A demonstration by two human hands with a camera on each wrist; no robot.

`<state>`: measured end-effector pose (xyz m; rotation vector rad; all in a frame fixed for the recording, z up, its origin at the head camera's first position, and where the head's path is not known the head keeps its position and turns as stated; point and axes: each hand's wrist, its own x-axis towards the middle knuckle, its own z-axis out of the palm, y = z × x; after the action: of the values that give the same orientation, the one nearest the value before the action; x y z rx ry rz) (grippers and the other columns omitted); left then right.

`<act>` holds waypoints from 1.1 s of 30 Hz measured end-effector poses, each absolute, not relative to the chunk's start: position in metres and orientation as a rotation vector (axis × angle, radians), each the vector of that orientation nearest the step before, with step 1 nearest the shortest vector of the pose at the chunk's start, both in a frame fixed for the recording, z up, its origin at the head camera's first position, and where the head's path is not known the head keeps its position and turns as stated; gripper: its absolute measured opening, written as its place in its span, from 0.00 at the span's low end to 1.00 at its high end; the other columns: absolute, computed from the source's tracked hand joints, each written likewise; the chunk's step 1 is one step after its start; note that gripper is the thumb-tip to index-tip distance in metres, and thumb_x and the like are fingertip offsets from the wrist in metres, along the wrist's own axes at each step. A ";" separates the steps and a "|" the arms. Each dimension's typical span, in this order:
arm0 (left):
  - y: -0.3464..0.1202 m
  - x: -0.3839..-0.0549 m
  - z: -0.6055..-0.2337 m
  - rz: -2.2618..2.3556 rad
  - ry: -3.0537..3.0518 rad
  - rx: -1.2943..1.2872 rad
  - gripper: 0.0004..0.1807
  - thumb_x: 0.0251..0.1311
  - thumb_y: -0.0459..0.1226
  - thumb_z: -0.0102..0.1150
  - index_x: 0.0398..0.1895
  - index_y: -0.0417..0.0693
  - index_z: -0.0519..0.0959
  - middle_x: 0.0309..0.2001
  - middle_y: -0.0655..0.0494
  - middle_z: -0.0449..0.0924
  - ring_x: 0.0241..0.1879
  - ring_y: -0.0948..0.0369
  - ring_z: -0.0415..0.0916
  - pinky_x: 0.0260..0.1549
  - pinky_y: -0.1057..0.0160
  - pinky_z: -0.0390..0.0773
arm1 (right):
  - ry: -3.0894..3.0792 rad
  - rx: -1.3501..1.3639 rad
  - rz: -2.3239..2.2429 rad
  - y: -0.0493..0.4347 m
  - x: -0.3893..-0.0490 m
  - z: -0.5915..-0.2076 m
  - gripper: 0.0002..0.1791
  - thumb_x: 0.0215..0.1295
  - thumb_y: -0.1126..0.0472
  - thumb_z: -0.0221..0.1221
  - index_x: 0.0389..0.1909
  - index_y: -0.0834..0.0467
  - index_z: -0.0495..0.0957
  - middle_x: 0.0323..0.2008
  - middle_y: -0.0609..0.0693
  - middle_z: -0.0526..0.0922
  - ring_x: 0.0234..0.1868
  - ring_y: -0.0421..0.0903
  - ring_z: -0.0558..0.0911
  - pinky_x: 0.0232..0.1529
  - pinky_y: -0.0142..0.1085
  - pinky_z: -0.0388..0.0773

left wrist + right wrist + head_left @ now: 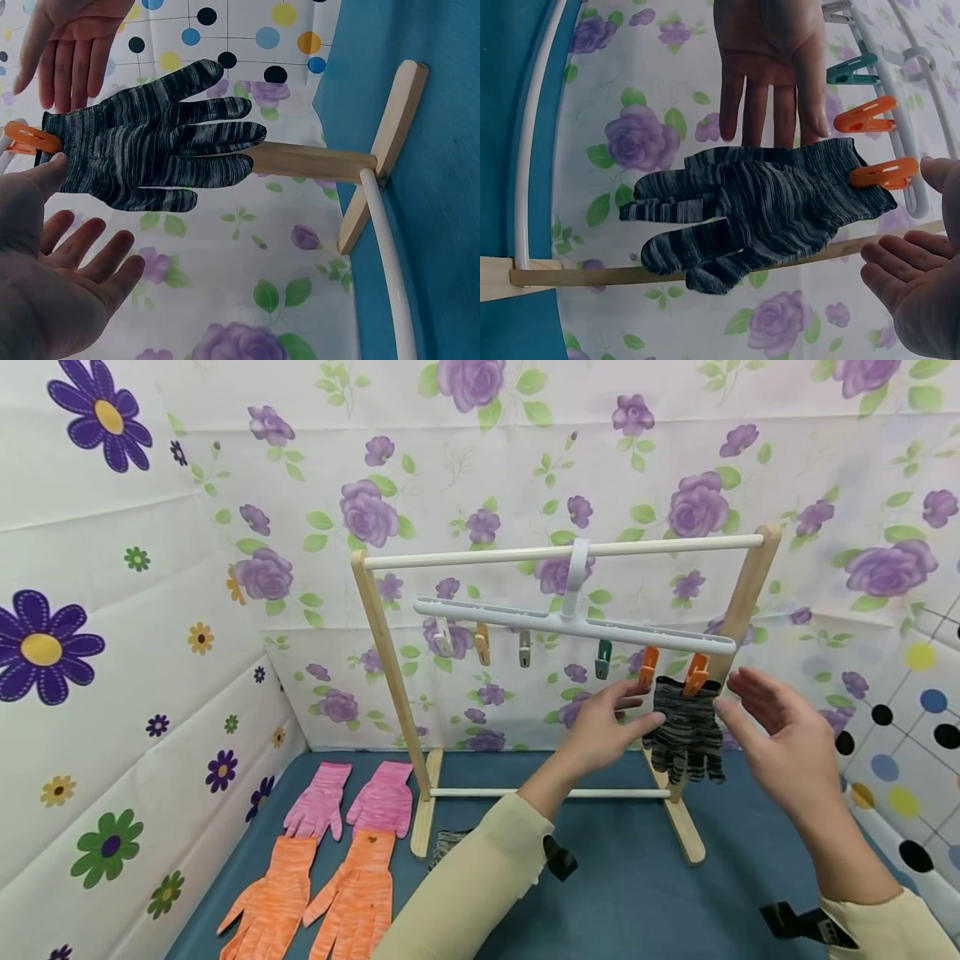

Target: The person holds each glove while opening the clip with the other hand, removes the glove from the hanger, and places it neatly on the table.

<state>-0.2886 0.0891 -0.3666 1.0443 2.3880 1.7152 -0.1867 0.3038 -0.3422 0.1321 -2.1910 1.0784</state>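
Observation:
A black-and-grey striped knit glove [686, 735] hangs fingers down from an orange clothespin [697, 675] at the right end of a pale hanger [510, 613]. To its left, my left hand [611, 727] has its fingers loosely spread, the thumb tip right at the cuff. My right hand [783, 747] stands on the other side, palm toward the glove and fingers relaxed. In the left wrist view the clothespin [34, 139] bites the cuff of the glove [150, 142]. The right wrist view has the same glove [772, 199] between both hands.
A wooden rack [386, 677] with a white top rod [480, 557] carries the hanger. More clothespins hang along it, including a green one [603, 658]. Pink gloves [382, 797] and orange gloves [273, 893] lie on the blue table at left. Another grey glove [448, 843] is partly behind my left sleeve.

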 end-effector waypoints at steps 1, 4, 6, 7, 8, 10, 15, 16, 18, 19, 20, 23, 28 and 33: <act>0.092 -0.290 -0.366 1.729 2.364 1.054 0.32 0.75 0.52 0.63 0.78 0.56 0.70 0.72 0.61 0.74 0.69 0.62 0.74 0.65 0.58 0.76 | -2.192 0.144 1.085 0.304 -0.189 -0.341 0.34 0.77 0.51 0.65 0.79 0.52 0.68 0.71 0.58 0.77 0.69 0.36 0.76 0.61 0.17 0.67; 0.100 -0.293 -0.365 1.755 2.312 1.075 0.31 0.77 0.49 0.63 0.78 0.52 0.71 0.71 0.60 0.75 0.67 0.63 0.75 0.64 0.60 0.76 | -2.200 0.171 1.111 0.304 -0.194 -0.339 0.33 0.77 0.53 0.65 0.79 0.54 0.69 0.70 0.59 0.77 0.70 0.43 0.77 0.60 0.18 0.68; 0.104 -0.294 -0.366 1.761 2.298 1.073 0.30 0.77 0.48 0.62 0.77 0.51 0.72 0.69 0.59 0.77 0.65 0.64 0.77 0.60 0.62 0.78 | -2.203 0.187 1.130 0.304 -0.197 -0.339 0.33 0.77 0.54 0.65 0.79 0.55 0.68 0.70 0.60 0.76 0.70 0.46 0.77 0.60 0.17 0.69; 0.106 -0.295 -0.367 1.760 2.297 1.074 0.29 0.77 0.48 0.62 0.76 0.50 0.73 0.67 0.59 0.78 0.63 0.65 0.78 0.57 0.64 0.80 | -2.204 0.192 1.137 0.305 -0.198 -0.339 0.33 0.77 0.55 0.65 0.79 0.55 0.68 0.70 0.60 0.76 0.69 0.47 0.77 0.59 0.17 0.69; 0.107 -0.295 -0.368 1.757 2.300 1.080 0.28 0.77 0.48 0.62 0.75 0.49 0.74 0.65 0.59 0.80 0.60 0.66 0.80 0.54 0.66 0.80 | -2.209 0.189 1.137 0.305 -0.199 -0.339 0.33 0.77 0.54 0.65 0.79 0.55 0.68 0.70 0.60 0.77 0.69 0.48 0.77 0.59 0.17 0.69; 0.110 -0.296 -0.370 1.754 2.305 1.103 0.24 0.78 0.46 0.62 0.70 0.48 0.78 0.59 0.59 0.83 0.53 0.68 0.81 0.48 0.69 0.81 | -2.212 0.187 1.141 0.304 -0.200 -0.338 0.34 0.77 0.55 0.65 0.79 0.56 0.68 0.70 0.61 0.77 0.69 0.48 0.77 0.58 0.16 0.69; 0.113 -0.295 -0.375 1.723 2.332 1.170 0.15 0.79 0.44 0.60 0.59 0.46 0.83 0.44 0.63 0.83 0.40 0.71 0.79 0.39 0.71 0.79 | -2.224 0.184 1.139 0.302 -0.201 -0.337 0.33 0.77 0.54 0.66 0.77 0.59 0.70 0.69 0.62 0.77 0.65 0.43 0.79 0.55 0.16 0.70; 0.113 -0.295 -0.376 1.713 2.339 1.177 0.14 0.80 0.44 0.59 0.57 0.46 0.83 0.42 0.64 0.83 0.38 0.70 0.78 0.37 0.71 0.78 | -2.227 0.187 1.139 0.302 -0.201 -0.336 0.33 0.77 0.54 0.66 0.77 0.59 0.70 0.69 0.62 0.78 0.64 0.40 0.79 0.54 0.16 0.71; 0.113 -0.294 -0.376 1.700 2.336 1.194 0.13 0.80 0.44 0.58 0.55 0.46 0.83 0.39 0.63 0.82 0.35 0.68 0.76 0.34 0.70 0.77 | -2.233 0.198 1.148 0.302 -0.201 -0.336 0.32 0.77 0.54 0.65 0.76 0.59 0.71 0.67 0.62 0.78 0.61 0.33 0.78 0.53 0.15 0.71; 0.113 -0.293 -0.376 1.698 2.328 1.199 0.12 0.80 0.44 0.58 0.54 0.46 0.84 0.38 0.63 0.81 0.34 0.68 0.75 0.33 0.70 0.76 | -2.234 0.207 1.162 0.302 -0.201 -0.336 0.31 0.77 0.54 0.65 0.76 0.59 0.71 0.67 0.61 0.79 0.60 0.31 0.77 0.52 0.15 0.71; 0.112 -0.293 -0.376 1.695 2.321 1.206 0.12 0.81 0.44 0.58 0.52 0.47 0.84 0.37 0.63 0.81 0.33 0.67 0.75 0.32 0.70 0.76 | -2.236 0.215 1.173 0.301 -0.201 -0.335 0.31 0.77 0.54 0.65 0.76 0.59 0.71 0.66 0.61 0.79 0.59 0.29 0.77 0.52 0.15 0.71; 0.111 -0.291 -0.376 1.678 2.305 1.229 0.10 0.81 0.43 0.57 0.48 0.48 0.83 0.34 0.60 0.80 0.30 0.67 0.73 0.30 0.70 0.74 | -2.241 0.230 1.214 0.300 -0.202 -0.335 0.29 0.79 0.54 0.63 0.76 0.58 0.72 0.63 0.55 0.80 0.57 0.27 0.77 0.50 0.16 0.73; 0.108 -0.288 -0.376 1.652 2.286 1.279 0.10 0.81 0.43 0.57 0.40 0.49 0.81 0.28 0.57 0.75 0.25 0.64 0.69 0.26 0.69 0.70 | -2.240 0.260 1.272 0.298 -0.203 -0.333 0.28 0.80 0.54 0.62 0.74 0.62 0.73 0.56 0.42 0.83 0.53 0.28 0.81 0.48 0.18 0.75; 0.107 -0.286 -0.377 1.641 2.273 1.283 0.13 0.81 0.43 0.56 0.35 0.48 0.79 0.24 0.56 0.70 0.21 0.63 0.65 0.24 0.68 0.66 | -2.204 0.273 1.373 0.294 -0.205 -0.332 0.28 0.80 0.55 0.61 0.73 0.66 0.73 0.51 0.37 0.86 0.51 0.31 0.84 0.50 0.19 0.76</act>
<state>-0.2858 0.1072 -0.3768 1.2829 2.2728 1.6407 -0.2045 0.2941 -0.3318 0.2730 -2.2039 1.3729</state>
